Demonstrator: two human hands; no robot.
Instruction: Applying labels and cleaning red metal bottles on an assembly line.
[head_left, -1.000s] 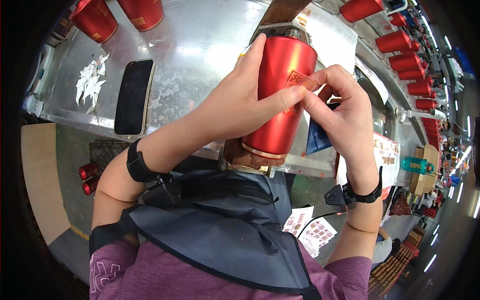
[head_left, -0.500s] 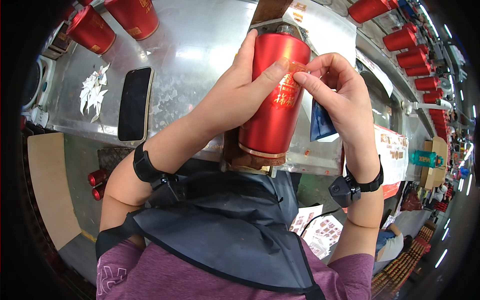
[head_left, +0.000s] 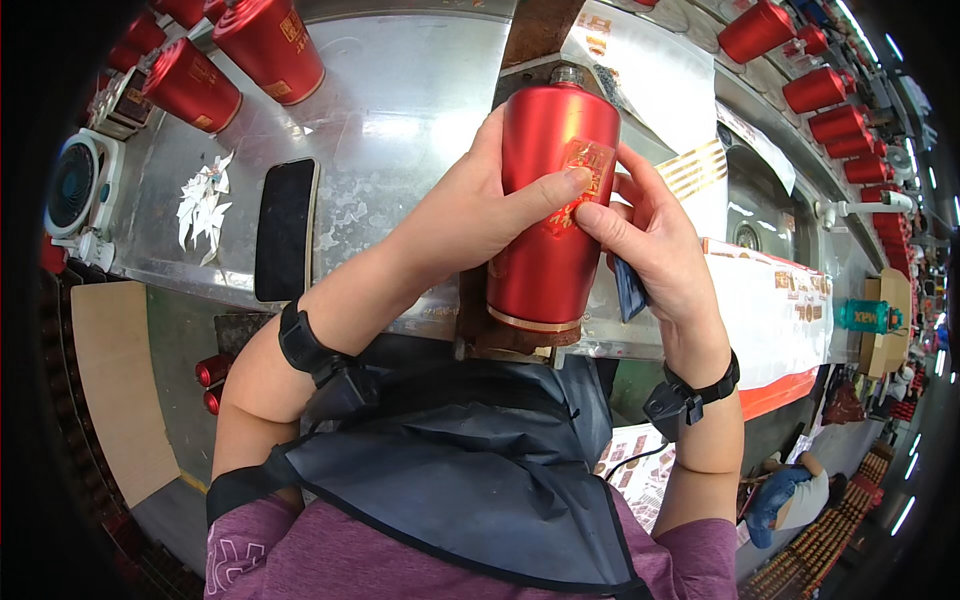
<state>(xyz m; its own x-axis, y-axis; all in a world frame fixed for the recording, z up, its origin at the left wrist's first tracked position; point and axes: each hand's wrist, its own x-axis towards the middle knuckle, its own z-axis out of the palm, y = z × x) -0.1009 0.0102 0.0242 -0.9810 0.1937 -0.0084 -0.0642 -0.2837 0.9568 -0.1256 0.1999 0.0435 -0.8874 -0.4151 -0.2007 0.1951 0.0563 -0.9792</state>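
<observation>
A red bottle [head_left: 540, 275] with a clear glass-like neck leans toward me on a rust-brown rest [head_left: 520, 338]. My left hand [head_left: 465, 210] is wrapped round its left side, the thumb pressing on a red-and-gold label [head_left: 590, 155] on the front. From the right, my right hand [head_left: 655, 230] grips the bottle, its thumb on the lower part of the gold lettering and its other fingers partly hidden behind the bottle. Below that palm is a dark blue flat piece [head_left: 628, 288]; whether the hand holds it I cannot tell.
Left of the bottle lie a black phone [head_left: 285, 230] and crumpled white scraps [head_left: 205, 205]. Red canisters [head_left: 195, 85] stand at the far left, near a fan [head_left: 72, 185]. A gold-striped sheet [head_left: 690, 170] and printed papers [head_left: 770, 310] lie right. More red canisters [head_left: 755, 30] line the right.
My right hand has moved from pinching at the label to wrapping the bottle's right side, its thumb lower. The label now lies flatter. The gold-striped sheet has come into sight.
</observation>
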